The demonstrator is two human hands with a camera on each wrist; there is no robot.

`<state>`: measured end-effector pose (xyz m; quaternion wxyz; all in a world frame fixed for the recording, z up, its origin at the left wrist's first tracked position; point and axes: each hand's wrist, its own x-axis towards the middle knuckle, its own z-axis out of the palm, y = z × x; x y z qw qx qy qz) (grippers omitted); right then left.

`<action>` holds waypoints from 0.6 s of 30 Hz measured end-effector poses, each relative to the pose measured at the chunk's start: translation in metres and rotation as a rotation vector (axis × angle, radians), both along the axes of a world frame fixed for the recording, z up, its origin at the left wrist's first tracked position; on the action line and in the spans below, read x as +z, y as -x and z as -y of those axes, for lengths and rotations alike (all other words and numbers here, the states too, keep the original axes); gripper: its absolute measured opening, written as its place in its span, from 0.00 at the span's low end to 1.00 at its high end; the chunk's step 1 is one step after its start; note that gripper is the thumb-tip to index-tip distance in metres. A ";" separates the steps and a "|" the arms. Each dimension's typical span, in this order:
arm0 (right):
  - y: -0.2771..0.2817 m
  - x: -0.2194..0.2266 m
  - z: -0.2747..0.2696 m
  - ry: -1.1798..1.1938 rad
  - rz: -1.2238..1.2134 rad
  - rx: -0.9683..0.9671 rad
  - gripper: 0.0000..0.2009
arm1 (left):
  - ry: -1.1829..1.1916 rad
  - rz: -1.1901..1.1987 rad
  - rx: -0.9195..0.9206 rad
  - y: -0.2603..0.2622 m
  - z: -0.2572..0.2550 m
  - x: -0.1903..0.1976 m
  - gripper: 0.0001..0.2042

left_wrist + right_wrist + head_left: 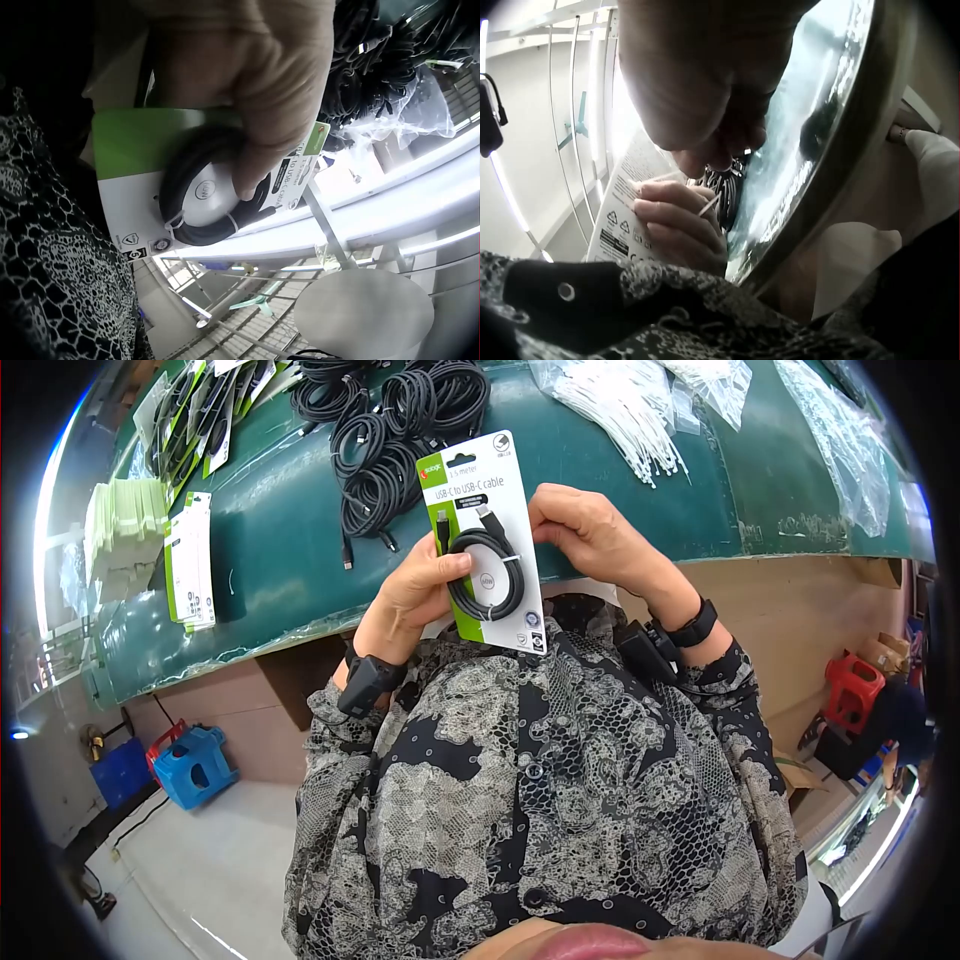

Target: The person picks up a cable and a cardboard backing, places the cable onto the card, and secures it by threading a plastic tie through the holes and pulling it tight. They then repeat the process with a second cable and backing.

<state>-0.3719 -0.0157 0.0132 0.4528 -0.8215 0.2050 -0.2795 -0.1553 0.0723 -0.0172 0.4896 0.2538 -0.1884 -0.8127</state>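
Observation:
A printed card (pixel 515 510) bears a coiled black cable (pixel 512 582), held on by thin white ties. My left hand (pixel 425 585) grips the card's left edge, thumb on the front over the coil. In the left wrist view the thumb lies across the cable (pixel 174 196). My right hand (pixel 600 535) is at the card's right side, its fingertips partly hidden behind it. From the right wrist view, my left fingers (pixel 679 225) spread over the card's printed back (pixel 619 221). White tie ends (pixel 709 204) stick out there, and my right hand's curled fingers (pixel 718 154) pinch one.
Coiled black cables (pixel 385 485) lie on the green table (pixel 280 560) beyond the card. Stacked cards (pixel 125 525) and loose cards (pixel 190 565) are at the left, below packaged cables (pixel 205 425). White ties (pixel 620 410) and plastic bags (pixel 835 450) lie at the right.

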 end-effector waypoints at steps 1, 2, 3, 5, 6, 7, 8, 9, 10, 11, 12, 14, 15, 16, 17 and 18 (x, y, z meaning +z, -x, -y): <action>-0.001 0.000 -0.002 0.020 0.012 -0.006 0.03 | 0.009 -0.021 -0.005 0.001 -0.001 0.000 0.24; -0.003 0.000 -0.002 0.020 0.011 -0.005 0.03 | 0.008 -0.022 -0.004 0.002 -0.001 0.000 0.24; -0.005 -0.002 -0.004 0.021 0.011 -0.023 0.03 | 0.017 -0.007 -0.002 0.002 -0.002 -0.002 0.24; -0.007 -0.006 -0.006 0.026 0.011 -0.055 0.03 | 0.036 0.022 0.004 0.002 -0.002 -0.003 0.24; -0.008 -0.012 -0.008 0.022 0.010 -0.051 0.03 | 0.031 0.021 0.008 0.001 -0.003 -0.004 0.24; -0.009 -0.019 -0.007 -0.073 0.024 -0.097 0.02 | 0.010 0.032 0.016 0.000 0.000 -0.004 0.23; -0.012 -0.025 -0.003 -0.159 0.038 -0.140 0.03 | -0.003 0.043 0.028 -0.003 0.007 -0.004 0.23; -0.014 -0.026 0.000 -0.245 0.052 -0.180 0.04 | -0.016 0.055 0.042 -0.006 0.013 -0.001 0.22; -0.015 -0.025 0.002 -0.239 0.049 -0.166 0.04 | -0.010 0.053 0.056 -0.008 0.016 0.004 0.22; -0.014 -0.023 0.004 -0.239 0.070 -0.254 0.05 | 0.017 0.144 0.135 -0.012 0.021 0.010 0.21; -0.014 -0.020 0.008 -0.235 0.094 -0.343 0.06 | 0.047 0.237 0.213 -0.016 0.027 0.019 0.20; -0.018 -0.016 0.010 -0.225 0.122 -0.428 0.07 | 0.081 0.329 0.296 -0.021 0.037 0.027 0.19; -0.022 -0.014 0.004 -0.292 0.109 -0.372 0.08 | 0.099 0.344 0.330 -0.021 0.041 0.027 0.19; -0.025 -0.012 -0.002 -0.358 0.095 -0.319 0.10 | 0.118 0.358 0.361 -0.020 0.046 0.027 0.18; -0.029 -0.010 -0.005 -0.423 0.080 -0.270 0.11 | 0.138 0.370 0.388 -0.017 0.048 0.027 0.18; -0.032 -0.011 -0.005 -0.417 0.078 -0.273 0.11 | 0.143 0.365 0.386 -0.012 0.050 0.026 0.18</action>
